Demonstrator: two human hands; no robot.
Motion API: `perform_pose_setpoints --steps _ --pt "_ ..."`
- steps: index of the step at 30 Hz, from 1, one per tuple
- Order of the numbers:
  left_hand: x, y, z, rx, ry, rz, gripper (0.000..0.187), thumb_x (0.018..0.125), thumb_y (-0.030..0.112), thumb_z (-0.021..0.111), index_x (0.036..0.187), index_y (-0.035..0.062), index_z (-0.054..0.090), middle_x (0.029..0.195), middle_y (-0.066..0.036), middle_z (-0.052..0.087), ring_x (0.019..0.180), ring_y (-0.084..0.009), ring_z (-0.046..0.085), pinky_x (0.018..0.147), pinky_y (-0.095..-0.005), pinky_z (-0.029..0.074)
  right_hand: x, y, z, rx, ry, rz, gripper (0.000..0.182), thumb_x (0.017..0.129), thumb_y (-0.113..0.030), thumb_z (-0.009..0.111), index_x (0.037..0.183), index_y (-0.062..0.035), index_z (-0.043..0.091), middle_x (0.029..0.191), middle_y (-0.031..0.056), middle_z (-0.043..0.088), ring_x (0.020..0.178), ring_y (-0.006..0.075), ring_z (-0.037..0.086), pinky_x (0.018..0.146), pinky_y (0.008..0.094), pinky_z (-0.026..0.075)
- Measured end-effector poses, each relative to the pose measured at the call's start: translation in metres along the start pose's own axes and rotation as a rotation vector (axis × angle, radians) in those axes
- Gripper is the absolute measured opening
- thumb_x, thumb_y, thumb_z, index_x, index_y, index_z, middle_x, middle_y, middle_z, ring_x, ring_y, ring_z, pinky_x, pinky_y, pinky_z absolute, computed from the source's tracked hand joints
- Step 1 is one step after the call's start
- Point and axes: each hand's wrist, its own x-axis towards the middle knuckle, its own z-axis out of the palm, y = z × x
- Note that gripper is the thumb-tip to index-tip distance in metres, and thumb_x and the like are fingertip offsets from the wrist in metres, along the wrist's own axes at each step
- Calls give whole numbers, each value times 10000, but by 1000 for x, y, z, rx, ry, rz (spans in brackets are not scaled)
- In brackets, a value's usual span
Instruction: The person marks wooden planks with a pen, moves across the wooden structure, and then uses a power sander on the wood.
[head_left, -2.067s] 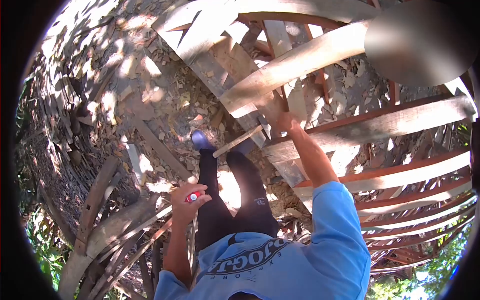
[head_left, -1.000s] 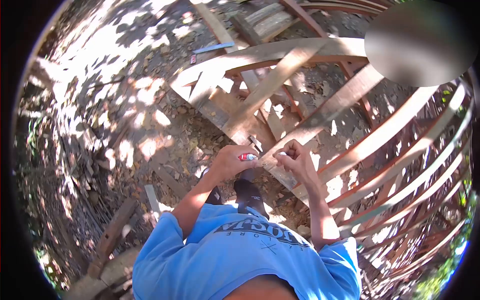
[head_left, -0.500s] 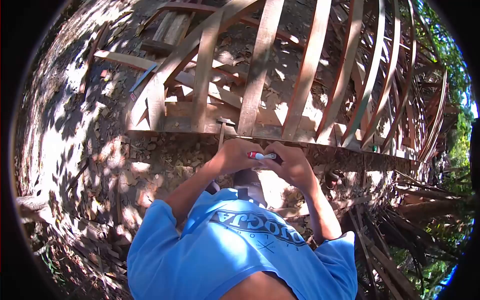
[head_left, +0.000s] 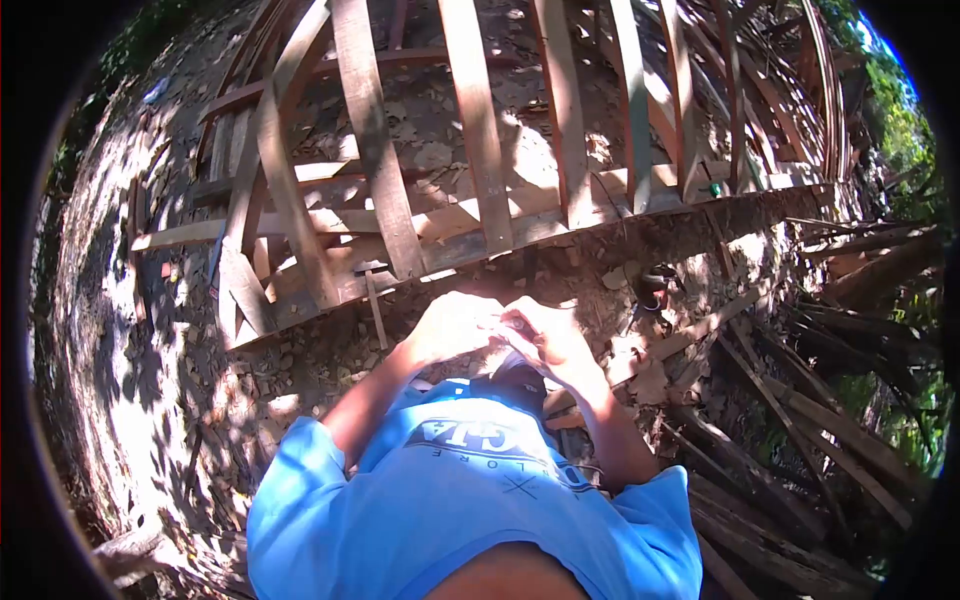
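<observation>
My left hand [head_left: 455, 326] and my right hand [head_left: 555, 338] meet in front of my chest, fingers curled together. Strong sunlight washes out the left one. Whatever sits between the fingers is hidden, and I cannot make it out now. Just beyond my left hand, a hammer [head_left: 375, 305] rests with its head on the lower beam [head_left: 460, 252] of a wooden frame and its handle pointing toward me. Upright slats [head_left: 477, 130] rise from that beam in a row.
Planks and long wood strips [head_left: 800, 420] lie piled at the right. A small green object [head_left: 715, 188] sits by the beam. A dark object [head_left: 655, 288] lies among dry leaves at the right of my hands. A branch [head_left: 130, 550] shows at the lower left.
My view has turned, so the frame and hammer appear shifted left and tilted. The small red-and-white object seen between my hands is no longer visible there. Both hands stay together.
</observation>
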Motion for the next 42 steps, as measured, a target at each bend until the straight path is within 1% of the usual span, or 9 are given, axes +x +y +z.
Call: perform_pose_setpoints --steps 2,8,12,18,27,30,33,37,42 --pt "51 21 30 153 -194 -244 288 749 196 755 1015 89 721 862 -121 702 769 -289 678 707 -356 539 -21 45 -30 83 98 -27 215 922 -108 715 1085 -26 600 862 162 712 772 253 732 657 330 556" --pt "202 70 161 68 -440 -151 339 754 254 829 1012 69 706 821 -142 694 761 -303 689 694 -393 515 -112 154 -147 5 269 260 244 916 -164 678 1123 -38 651 941 176 696 817 366 683 733 429 532" --pt "275 103 247 104 -592 -29 316 777 304 812 966 72 707 780 -151 679 724 -343 666 664 -430 502 -171 183 -224 68 349 476 256 906 -141 681 1141 -40 671 953 164 705 798 338 701 702 406 547" --pt "376 163 333 119 -783 55 292 805 309 785 963 76 705 788 -157 691 725 -368 664 656 -449 508 -223 239 -309 10 618 372 255 914 -167 712 1119 -20 678 882 170 716 768 283 718 673 380 543" --pt "537 181 458 55 -929 271 304 847 317 757 1037 88 692 863 -171 712 800 -386 690 709 -462 526 -250 321 -442 -69 739 656 255 949 -267 676 1080 -50 705 859 163 698 723 300 694 647 377 516" --pt "598 207 493 100 -1039 287 408 827 310 757 1161 99 652 915 -178 717 822 -383 695 723 -451 530 -250 337 -494 147 807 893 249 954 -217 668 1103 -20 699 885 115 722 725 165 679 637 322 516" --pt "650 224 526 -30 -1116 274 580 838 313 745 1349 139 533 1005 -176 714 893 -375 705 780 -444 536 -252 392 -516 748 1150 800 234 920 -165 713 1088 -2 701 787 9 659 676 53 586 576 222 455" --pt "716 223 566 -176 -1047 325 665 836 258 745 1415 100 458 1168 -239 643 1061 -424 637 891 -464 511 -226 424 -585 770 1258 859 258 892 -195 745 1070 -10 725 763 -10 642 683 50 571 598 214 448" --pt "824 205 619 -162 -1096 184 828 830 270 784 1510 89 348 1184 -207 667 1081 -347 671 915 -425 519 -214 525 -678 681 1082 872 277 884 -208 756 1095 -30 739 748 -14 641 641 32 537 539 200 409"
